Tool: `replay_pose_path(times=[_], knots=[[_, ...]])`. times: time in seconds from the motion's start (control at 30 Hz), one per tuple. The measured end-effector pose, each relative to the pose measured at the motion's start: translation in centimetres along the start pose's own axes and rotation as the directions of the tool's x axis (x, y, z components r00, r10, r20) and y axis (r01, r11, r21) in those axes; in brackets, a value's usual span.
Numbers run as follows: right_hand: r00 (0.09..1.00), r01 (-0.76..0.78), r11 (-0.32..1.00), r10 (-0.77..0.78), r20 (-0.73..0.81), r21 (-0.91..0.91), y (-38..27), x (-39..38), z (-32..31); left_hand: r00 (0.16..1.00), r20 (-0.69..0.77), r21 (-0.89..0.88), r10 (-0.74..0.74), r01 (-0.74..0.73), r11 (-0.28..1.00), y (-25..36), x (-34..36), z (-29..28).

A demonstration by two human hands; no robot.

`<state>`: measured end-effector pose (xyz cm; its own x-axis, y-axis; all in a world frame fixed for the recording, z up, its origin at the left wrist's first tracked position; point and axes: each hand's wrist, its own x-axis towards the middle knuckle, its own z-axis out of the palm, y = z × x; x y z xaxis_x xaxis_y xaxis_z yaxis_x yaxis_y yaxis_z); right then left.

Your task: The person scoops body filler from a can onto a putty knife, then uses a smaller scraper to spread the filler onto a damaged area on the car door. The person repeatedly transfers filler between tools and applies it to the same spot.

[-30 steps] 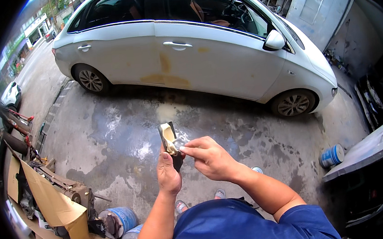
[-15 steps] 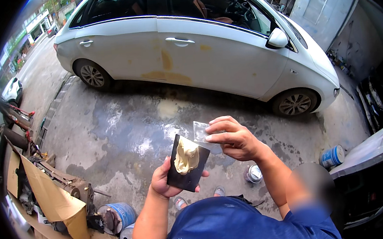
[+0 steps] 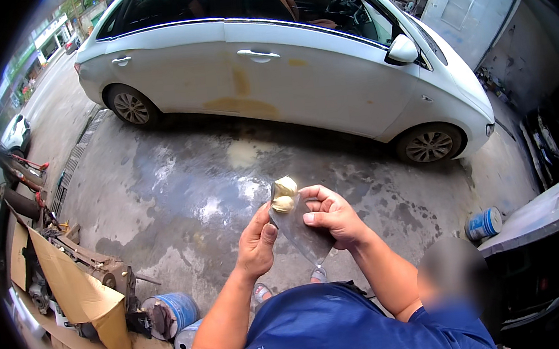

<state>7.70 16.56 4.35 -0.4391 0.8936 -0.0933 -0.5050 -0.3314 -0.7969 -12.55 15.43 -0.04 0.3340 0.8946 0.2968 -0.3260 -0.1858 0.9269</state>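
Note:
My left hand (image 3: 257, 247) grips a dark flat board (image 3: 272, 192), which is now tilted so that little of its face shows. Two rounded lumps of cream-coloured putty (image 3: 284, 199) sit at its upper end. Between both hands is a clear plastic spreader (image 3: 303, 229), a see-through sheet with its pointed corner hanging toward my feet. The thumb and fingers of my right hand (image 3: 332, 218) pinch its side near the putty. Beyond my hands stands a white car (image 3: 331, 82) with yellowish filler patches (image 3: 244, 104) on its doors.
A blue paint bucket (image 3: 175, 312) and folded cardboard (image 3: 78, 288) are beside me on the left, near metal parts. Another blue can (image 3: 484, 223) stands at right by a pale panel (image 3: 542, 206). The concrete floor (image 3: 183, 217) has wet, stained patches.
The board has turned from face-up to nearly edge-on. My right hand has come down and closer with the spreader, and the putty is gathered into two lumps at the board's top.

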Motion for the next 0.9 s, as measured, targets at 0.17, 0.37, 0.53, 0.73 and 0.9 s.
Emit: replay_pose_path(times=[0.17, 0.37, 0.53, 0.73, 0.9], knots=[[0.899, 0.413, 0.893, -0.369, 0.235, -0.18, -4.9, -1.1, -0.1, 0.88, 0.272, -0.514, -0.39, 0.475, 0.714, 2.1, -0.1, -2.9], [0.867, 0.48, 0.569, -0.19, 0.461, -0.668, -4.6, 0.1, 1.5, 0.88, 0.444, -0.802, -0.169, 0.475, 0.363, 0.6, -1.8, -1.9], [0.876, 0.261, 0.025, -0.426, 0.226, -0.965, -3.8, 1.2, -0.5, 0.944, 0.131, -0.738, -0.303, 0.297, 0.606, 1.3, -1.0, -0.4], [0.847, 0.39, 0.001, -0.391, 0.359, -0.921, 2.1, 0.7, 2.9, 0.966, -0.22, -0.459, -0.138, 0.022, 0.888, -0.7, -0.4, -0.6], [0.813, 0.41, 0.025, -0.462, 0.353, -0.912, -1.2, 2.0, 4.0, 0.94, -0.324, -0.199, -0.104, 0.04, 0.979, -0.6, -0.6, -0.4]])
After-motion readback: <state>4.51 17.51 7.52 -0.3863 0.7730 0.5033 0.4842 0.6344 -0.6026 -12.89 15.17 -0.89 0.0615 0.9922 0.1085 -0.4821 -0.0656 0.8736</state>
